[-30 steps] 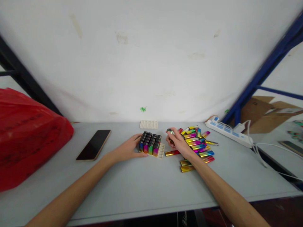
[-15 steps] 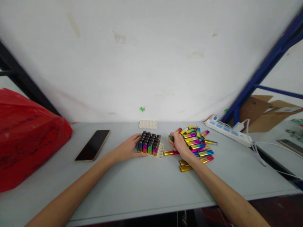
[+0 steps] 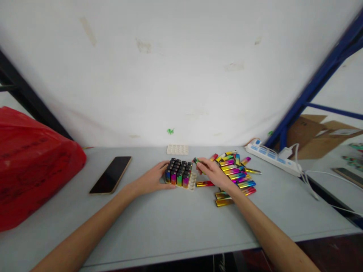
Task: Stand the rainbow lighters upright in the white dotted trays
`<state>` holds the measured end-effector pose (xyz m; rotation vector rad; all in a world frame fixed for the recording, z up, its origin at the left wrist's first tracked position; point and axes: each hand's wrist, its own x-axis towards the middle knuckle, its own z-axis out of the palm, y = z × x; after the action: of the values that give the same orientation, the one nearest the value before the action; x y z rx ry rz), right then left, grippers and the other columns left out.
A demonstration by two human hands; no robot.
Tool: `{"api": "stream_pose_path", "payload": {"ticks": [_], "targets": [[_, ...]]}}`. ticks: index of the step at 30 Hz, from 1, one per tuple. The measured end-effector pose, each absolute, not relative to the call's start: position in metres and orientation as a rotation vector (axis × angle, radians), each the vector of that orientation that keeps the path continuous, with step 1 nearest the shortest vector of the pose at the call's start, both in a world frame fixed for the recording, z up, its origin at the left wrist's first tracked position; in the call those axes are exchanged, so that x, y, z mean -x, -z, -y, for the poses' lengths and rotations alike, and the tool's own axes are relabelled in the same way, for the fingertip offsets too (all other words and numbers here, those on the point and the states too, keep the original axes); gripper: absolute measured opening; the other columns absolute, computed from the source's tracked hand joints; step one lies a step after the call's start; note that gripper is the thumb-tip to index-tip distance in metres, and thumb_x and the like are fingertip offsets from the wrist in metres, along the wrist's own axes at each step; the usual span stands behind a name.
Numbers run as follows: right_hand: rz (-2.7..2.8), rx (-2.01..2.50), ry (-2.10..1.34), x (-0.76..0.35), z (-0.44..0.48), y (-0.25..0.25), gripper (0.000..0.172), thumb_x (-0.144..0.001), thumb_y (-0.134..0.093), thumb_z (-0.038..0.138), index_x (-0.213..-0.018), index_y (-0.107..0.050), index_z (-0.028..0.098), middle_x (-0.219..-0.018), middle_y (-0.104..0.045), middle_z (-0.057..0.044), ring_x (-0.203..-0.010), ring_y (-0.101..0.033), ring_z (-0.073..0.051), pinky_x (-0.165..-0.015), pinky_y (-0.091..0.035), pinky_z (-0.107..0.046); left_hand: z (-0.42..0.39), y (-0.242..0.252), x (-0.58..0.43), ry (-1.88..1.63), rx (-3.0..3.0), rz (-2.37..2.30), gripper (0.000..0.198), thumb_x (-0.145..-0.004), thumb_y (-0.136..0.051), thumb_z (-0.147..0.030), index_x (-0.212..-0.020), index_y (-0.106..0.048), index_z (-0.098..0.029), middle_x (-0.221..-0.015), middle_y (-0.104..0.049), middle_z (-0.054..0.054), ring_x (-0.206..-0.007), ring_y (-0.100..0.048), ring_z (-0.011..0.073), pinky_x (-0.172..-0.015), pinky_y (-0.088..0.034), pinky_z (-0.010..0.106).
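Note:
Upright metallic lighters (image 3: 177,174) with black tops stand in rows in a white tray (image 3: 192,181), whose right-hand cups show bare. My left hand (image 3: 154,176) grips this block from the left, thumb at the near side and fingers at the far side. Just right of the tray, my right hand (image 3: 211,170) pinches a single green lighter (image 3: 195,161), its dark top pointing toward the block. Beyond that hand lies a loose pile of shiny multicoloured lighters (image 3: 236,175). One red-gold lighter (image 3: 205,184) lies on its side between tray and pile.
A second white tray (image 3: 177,149) lies by the wall. Left are a phone (image 3: 111,175) and a red plastic bag (image 3: 36,166). A power strip (image 3: 273,156) with white cables and a cardboard box (image 3: 317,136) are at the right. The table's front edge (image 3: 176,257) runs below.
My right hand has moved left from the pile to the tray's right side, carrying the green lighter. My left hand stays on the tray.

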<state>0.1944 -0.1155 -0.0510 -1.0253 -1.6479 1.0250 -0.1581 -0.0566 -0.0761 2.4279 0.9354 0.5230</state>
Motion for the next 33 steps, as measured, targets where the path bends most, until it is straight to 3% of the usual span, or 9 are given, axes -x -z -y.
{"api": "stream_pose_path", "payload": {"ticks": [3,8,13,17,21,26,29,33], "targets": [[1.635,1.07,-0.97,-0.198,0.114,0.058,0.059,-0.107,-0.084,0.086,-0.118,-0.072,0.029,-0.094,-0.081,-0.002,-0.095,-0.082,-0.027,-0.093,-0.07,-0.042,0.056,0.078,0.159,-0.522,-2.417,-0.93,0.104,-0.101,-0.098,-0.083,-0.181,-0.068,-0.023,-0.193,-0.062,0.02,-0.18,-0.059,0.047,-0.157,-0.041,0.064],[1.676,1.169,-0.877,-0.205,0.116,0.062,0.046,-0.112,-0.081,0.073,-0.125,-0.065,0.032,-0.104,-0.09,-0.005,-0.097,-0.091,-0.032,-0.091,-0.075,-0.046,0.057,0.079,0.159,-0.536,-2.42,-0.916,0.105,-0.099,-0.101,-0.081,-0.183,-0.068,-0.025,-0.194,-0.062,0.02,-0.179,-0.06,0.0483,-0.156,-0.045,0.063],[1.958,1.215,-0.587,-0.209,0.122,0.052,0.018,-0.12,-0.078,0.043,-0.127,-0.069,0.029,-0.107,-0.091,-0.006,-0.099,-0.092,-0.03,-0.097,-0.072,-0.044,0.058,0.08,0.16,-0.531,-2.43,-0.925,0.106,-0.101,-0.101,-0.08,-0.185,-0.066,-0.026,-0.196,-0.059,0.019,-0.181,-0.058,0.0474,-0.157,-0.042,0.062],[2.115,1.216,-0.485,-0.204,0.128,0.048,0.007,-0.122,-0.079,0.032,-0.123,-0.073,0.027,-0.117,-0.093,-0.009,-0.109,-0.091,-0.029,-0.1,-0.069,-0.04,0.058,0.081,0.161,-0.538,-2.437,-0.925,0.103,-0.1,-0.102,-0.079,-0.183,-0.068,-0.028,-0.195,-0.062,0.018,-0.181,-0.059,0.0463,-0.156,-0.045,0.062],[2.126,1.28,-0.309,-0.207,0.13,0.045,0.015,-0.125,-0.079,0.041,-0.12,-0.078,0.027,-0.12,-0.093,-0.009,-0.115,-0.089,-0.029,-0.105,-0.066,-0.039,0.058,0.082,0.161,-0.536,-2.436,-0.945,0.106,-0.099,-0.101,-0.081,-0.184,-0.067,-0.027,-0.196,-0.06,0.019,-0.181,-0.059,0.0471,-0.156,-0.045,0.062],[1.965,1.486,-0.133,-0.239,0.116,0.047,0.033,-0.133,-0.055,0.043,-0.124,-0.081,0.025,-0.11,-0.092,-0.011,-0.104,-0.089,-0.031,-0.098,-0.065,-0.039,0.057,0.083,0.161,-0.547,-2.451,-0.942,0.104,-0.098,-0.1,-0.085,-0.18,-0.071,-0.029,-0.195,-0.062,0.018,-0.179,-0.061,0.0478,-0.155,-0.047,0.063],[1.847,1.662,0.091,-0.269,0.101,0.056,0.032,-0.127,-0.056,0.034,-0.136,-0.083,0.02,-0.127,-0.092,-0.02,-0.118,-0.087,-0.037,-0.111,-0.066,-0.048,0.057,0.082,0.16,-0.538,-2.452,-0.952,0.103,-0.097,-0.099,-0.087,-0.178,-0.073,-0.028,-0.195,-0.063,0.018,-0.179,-0.062,0.0487,-0.155,-0.047,0.063],[1.748,1.896,0.302,-0.303,0.089,0.07,0.044,-0.12,-0.057,0.026,-0.151,-0.084,0.013,-0.154,-0.085,-0.03,-0.145,-0.079,-0.045,-0.13,-0.061,-0.062,0.058,0.079,0.159,-0.544,-2.443,-0.977,0.103,-0.095,-0.101,-0.084,-0.176,-0.075,-0.026,-0.192,-0.065,0.019,-0.177,-0.063,0.0503,-0.153,-0.05,0.065]]}}
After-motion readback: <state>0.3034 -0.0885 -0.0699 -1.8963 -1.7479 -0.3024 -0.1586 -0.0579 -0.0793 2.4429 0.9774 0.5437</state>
